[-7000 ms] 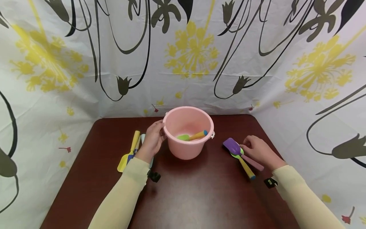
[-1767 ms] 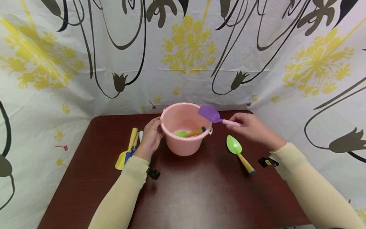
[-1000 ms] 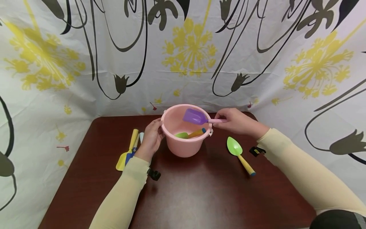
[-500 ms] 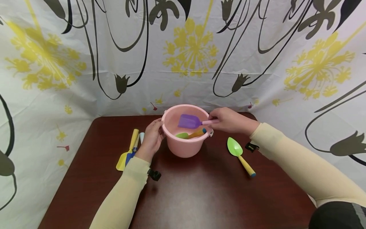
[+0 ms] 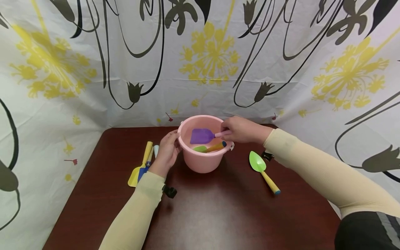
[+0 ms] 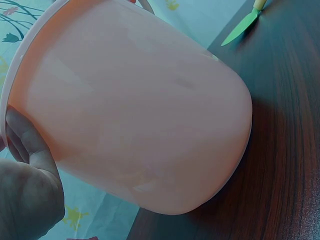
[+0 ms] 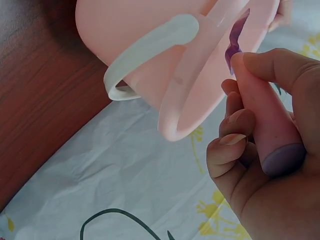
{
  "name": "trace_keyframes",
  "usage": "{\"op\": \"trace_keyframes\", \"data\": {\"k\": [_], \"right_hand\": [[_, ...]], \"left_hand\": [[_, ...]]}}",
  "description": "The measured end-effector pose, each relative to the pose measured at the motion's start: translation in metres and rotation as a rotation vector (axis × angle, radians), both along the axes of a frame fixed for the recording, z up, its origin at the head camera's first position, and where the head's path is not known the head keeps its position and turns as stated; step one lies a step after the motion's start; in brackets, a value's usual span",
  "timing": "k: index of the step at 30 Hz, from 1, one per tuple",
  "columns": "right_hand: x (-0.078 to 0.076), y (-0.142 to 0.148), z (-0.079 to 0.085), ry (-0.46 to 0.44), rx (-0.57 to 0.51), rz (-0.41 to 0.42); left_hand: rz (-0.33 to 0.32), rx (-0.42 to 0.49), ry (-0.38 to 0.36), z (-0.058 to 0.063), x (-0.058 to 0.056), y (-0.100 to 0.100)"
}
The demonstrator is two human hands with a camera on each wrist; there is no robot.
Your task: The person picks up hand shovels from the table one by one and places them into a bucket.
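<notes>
A pink bucket (image 5: 201, 162) stands upright at the far middle of the table. My left hand (image 5: 167, 149) pinches its left rim; the left wrist view shows the fingers (image 6: 32, 142) just under the lip. In my right hand (image 5: 245, 130) is a toy shovel with a purple blade (image 5: 201, 136), gripped by its pink handle (image 7: 265, 107). Its blade hangs over the bucket's mouth, pointing left, and the hand is at the right rim. Inside the bucket lies a green tool with an orange handle (image 5: 215, 147), its blade partly hidden by the near wall.
Right of the bucket, a green trowel (image 5: 257, 162) with a yellow handle lies on the dark table (image 5: 212, 211). Several tools, among them a yellow shovel (image 5: 134, 177), lie at the left, partly behind my left wrist. A patterned curtain (image 5: 175, 93) closes off the back.
My right hand has picked the purple shovel off the green trowel and carried it left and up, then down into the bucket's opening. The left hand stays on the rim.
</notes>
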State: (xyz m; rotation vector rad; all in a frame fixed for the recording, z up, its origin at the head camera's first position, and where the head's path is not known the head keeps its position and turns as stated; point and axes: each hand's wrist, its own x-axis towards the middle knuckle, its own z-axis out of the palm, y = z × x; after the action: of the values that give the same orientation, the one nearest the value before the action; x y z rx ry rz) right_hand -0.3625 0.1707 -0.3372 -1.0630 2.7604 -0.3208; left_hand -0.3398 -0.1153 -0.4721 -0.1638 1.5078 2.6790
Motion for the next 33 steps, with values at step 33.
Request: {"op": "trace_keyframes", "data": {"k": [33], "right_hand": [[-0.052,-0.045,-0.021,-0.208,0.287,0.005]], "left_hand": [[-0.004,0.005,0.017,-0.004,-0.001,-0.001]]}}
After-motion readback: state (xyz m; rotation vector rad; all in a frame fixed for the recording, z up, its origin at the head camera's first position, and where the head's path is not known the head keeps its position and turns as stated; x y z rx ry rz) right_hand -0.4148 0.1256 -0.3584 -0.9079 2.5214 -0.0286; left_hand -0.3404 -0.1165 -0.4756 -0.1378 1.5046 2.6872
